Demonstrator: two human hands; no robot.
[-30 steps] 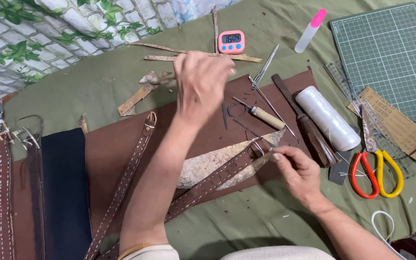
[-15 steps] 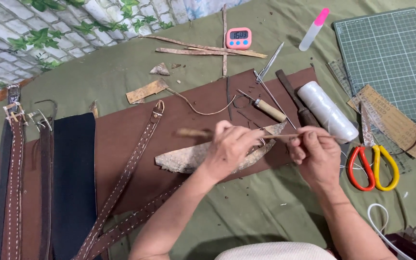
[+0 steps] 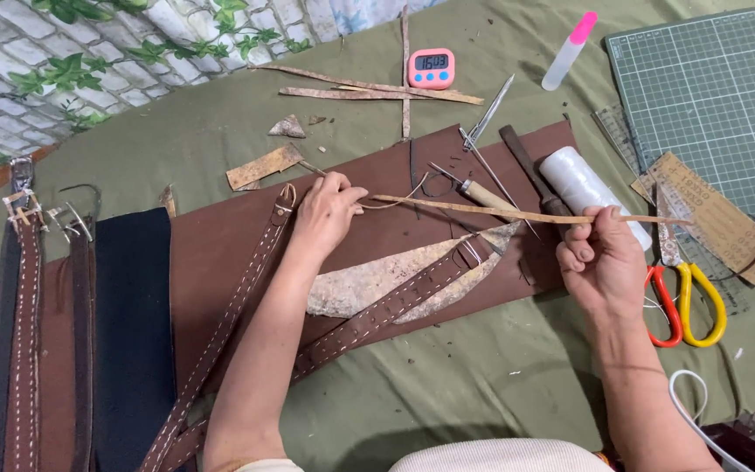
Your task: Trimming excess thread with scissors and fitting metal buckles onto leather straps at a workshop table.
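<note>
A thin leather strip (image 3: pixel 482 210) stretches between the left hand (image 3: pixel 325 214) and the right hand (image 3: pixel 600 258), above a leather sheet (image 3: pixel 220 236) spread on the cloth-covered table (image 3: pixel 482 376). Under the strip, two stitched straps (image 3: pixel 369 319) cross the sheet, one over a pale scrap (image 3: pixel 351 288). A spool of thread (image 3: pixel 583 188) sits just behind the right hand, an awl (image 3: pixel 474 190) to its left. Scissors (image 3: pixel 688 293) lie right of the right hand, a cutting mat (image 3: pixel 709 96) behind them. A timer (image 3: pixel 431 68) stands at the far edge, and more belts (image 3: pixel 28 323) lie at the far left
</note>
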